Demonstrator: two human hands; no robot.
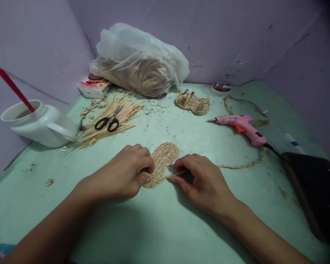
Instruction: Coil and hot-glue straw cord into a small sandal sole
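Cord [240, 167] pinched beside a coiled fibre piece [165, 157]

The left hand [136, 170] grips the near left end of the coiled fibre piece, thumb and fingers closed on it, over the pale green surface [159, 234]. The right hand [194, 176] pinches the cord between thumb and fingers, close to where it meets the piece's near right edge; past that hand the cord runs right, towards the pink glue gun [243, 123].

Farther back, left of the gun's nozzle, sits a second woven piece [194, 103]. On the left, black-handled scissors [114, 116] lie on loose dry strips [99, 136], near a white container [48, 123] with a red stick [15, 90] leaning in it. Behind them rests a translucent plastic bag [140, 44].
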